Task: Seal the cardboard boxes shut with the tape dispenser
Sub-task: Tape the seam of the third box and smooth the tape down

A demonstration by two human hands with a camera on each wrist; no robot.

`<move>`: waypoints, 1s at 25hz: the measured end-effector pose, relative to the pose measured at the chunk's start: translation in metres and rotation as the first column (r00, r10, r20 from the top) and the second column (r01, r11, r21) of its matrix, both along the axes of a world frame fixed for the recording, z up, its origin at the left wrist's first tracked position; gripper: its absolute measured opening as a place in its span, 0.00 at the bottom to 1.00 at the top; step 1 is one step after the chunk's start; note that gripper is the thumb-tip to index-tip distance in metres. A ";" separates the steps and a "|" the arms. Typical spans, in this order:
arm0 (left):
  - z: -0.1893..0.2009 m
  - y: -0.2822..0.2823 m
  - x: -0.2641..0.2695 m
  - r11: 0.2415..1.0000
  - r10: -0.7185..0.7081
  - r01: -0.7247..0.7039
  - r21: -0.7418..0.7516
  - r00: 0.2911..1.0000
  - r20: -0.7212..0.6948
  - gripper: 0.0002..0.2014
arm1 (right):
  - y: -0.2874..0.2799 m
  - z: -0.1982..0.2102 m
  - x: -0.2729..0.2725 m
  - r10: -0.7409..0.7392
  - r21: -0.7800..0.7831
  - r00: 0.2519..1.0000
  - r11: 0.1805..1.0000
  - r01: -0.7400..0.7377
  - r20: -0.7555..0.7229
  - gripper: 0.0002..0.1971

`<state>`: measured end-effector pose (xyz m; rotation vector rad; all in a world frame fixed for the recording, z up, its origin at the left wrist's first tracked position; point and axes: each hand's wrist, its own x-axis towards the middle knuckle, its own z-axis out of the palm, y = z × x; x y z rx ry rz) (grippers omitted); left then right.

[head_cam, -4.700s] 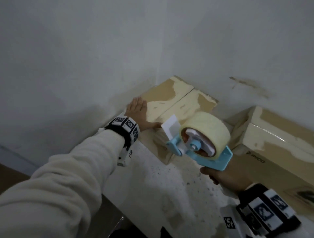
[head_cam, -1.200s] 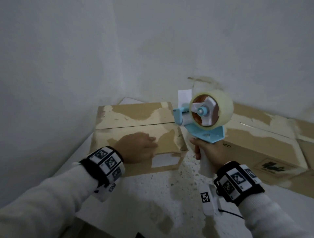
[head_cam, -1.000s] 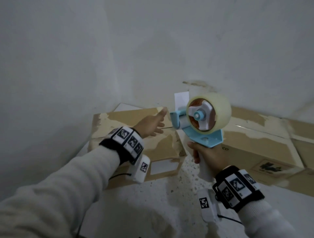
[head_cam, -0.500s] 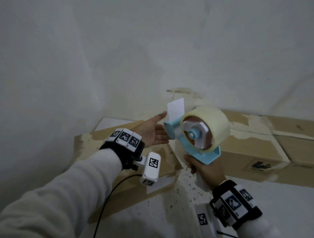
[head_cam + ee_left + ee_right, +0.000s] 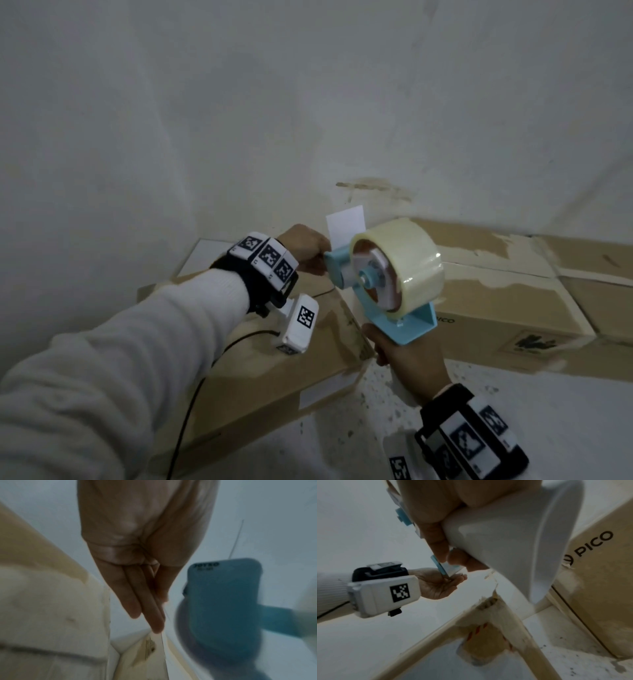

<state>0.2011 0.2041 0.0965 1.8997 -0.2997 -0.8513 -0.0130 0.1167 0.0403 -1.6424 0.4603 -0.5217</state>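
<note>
My right hand (image 5: 407, 359) grips the white handle (image 5: 513, 534) of the light blue tape dispenser (image 5: 400, 325) and holds it up in the air. A pale tape roll (image 5: 411, 260) sits on it. A white tab (image 5: 344, 224) stands at its front. My left hand (image 5: 317, 263) is at the dispenser's front end, thumb against straight fingers (image 5: 145, 601), pinching the tape end there. A worn cardboard box (image 5: 274, 370) lies below my left forearm. A second box (image 5: 496, 308), marked PICO (image 5: 599, 574), lies to the right of the dispenser.
White walls meet in a corner just behind the boxes. A third box (image 5: 599, 274) lies at the far right. The boxes rest on a speckled white surface (image 5: 376, 428). A black cable (image 5: 191, 394) hangs from my left wrist.
My left hand has lifted off the left box's top and come up to the dispenser's front, where it now pinches the tape end. The right hand keeps holding the dispenser up.
</note>
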 end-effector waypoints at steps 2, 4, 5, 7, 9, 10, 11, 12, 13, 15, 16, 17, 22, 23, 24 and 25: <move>0.010 0.006 0.025 0.998 0.015 -0.011 -0.057 0.998 0.063 0.06 | -0.002 0.001 -0.005 -0.017 0.008 1.000 1.000 0.017 -0.018 0.11; 0.009 0.006 0.048 0.999 0.034 -0.027 -0.038 0.984 0.176 0.06 | -0.003 -0.001 -0.007 -0.036 0.026 0.998 0.999 0.038 -0.052 0.12; 0.005 0.005 0.053 1.000 0.030 -0.028 -0.013 0.973 0.230 0.05 | -0.003 -0.003 -0.006 -0.040 0.035 0.997 0.998 0.043 -0.069 0.12; -0.009 -0.001 0.061 1.000 0.008 -0.013 0.016 0.959 0.284 0.03 | -0.001 -0.005 0.001 -0.037 0.040 0.993 0.998 0.042 -0.109 0.11; -0.022 -0.007 0.072 0.998 -0.038 0.021 0.051 0.940 0.340 0.01 | 0.001 -0.004 0.010 -0.020 0.020 0.991 1.000 0.023 -0.130 0.12; -0.026 -0.007 0.075 0.997 -0.048 0.023 0.076 0.932 0.359 0.01 | 0.002 -0.002 0.014 -0.011 0.021 0.992 1.000 0.014 -0.122 0.11; -0.029 -0.010 0.081 0.996 -0.046 0.014 0.088 0.927 0.371 0.02 | 0.001 -0.002 0.018 -0.009 0.026 0.994 1.000 0.012 -0.112 0.10; -0.032 -0.012 0.085 0.996 -0.038 0.003 0.092 0.924 0.380 0.04 | 0.001 -0.001 0.021 -0.012 0.032 0.994 0.999 0.016 -0.109 0.08; -0.034 -0.015 0.086 0.995 -0.041 0.002 0.098 0.920 0.389 0.05 | 0.000 -0.002 0.024 -0.027 0.040 0.993 0.999 0.032 -0.112 0.08; -0.039 -0.020 0.087 0.993 -0.063 0.016 0.118 0.911 0.408 0.07 | 0.000 -0.005 0.027 -0.055 0.059 0.991 0.996 0.063 -0.123 0.10; -0.043 -0.021 0.089 0.993 -0.067 0.020 0.118 0.910 0.409 0.07 | 0.001 -0.007 0.029 -0.072 0.058 0.988 0.995 0.080 -0.133 0.10; -0.047 -0.021 0.091 0.993 -0.067 0.020 0.119 0.911 0.407 0.07 | 0.002 -0.007 0.029 -0.076 0.056 0.987 0.995 0.085 -0.139 0.11; -0.058 -0.018 0.100 0.987 -0.064 0.000 0.158 0.912 0.405 0.07 | 0.002 -0.002 0.034 -0.026 0.009 0.990 1.000 0.027 -0.140 0.12; -0.058 -0.017 0.100 0.987 -0.062 -0.005 0.163 0.915 0.400 0.07 | 0.003 -0.003 0.036 -0.024 -0.019 0.990 1.000 0.021 -0.142 0.13; -0.060 -0.017 0.103 0.986 -0.073 0.007 0.166 0.916 0.394 0.08 | 0.004 -0.002 0.037 -0.031 -0.040 0.989 0.999 0.026 -0.147 0.14; -0.059 -0.017 0.102 0.981 -0.090 0.015 0.191 0.917 0.389 0.08 | 0.004 -0.002 0.037 -0.043 -0.033 0.989 0.999 0.039 -0.138 0.14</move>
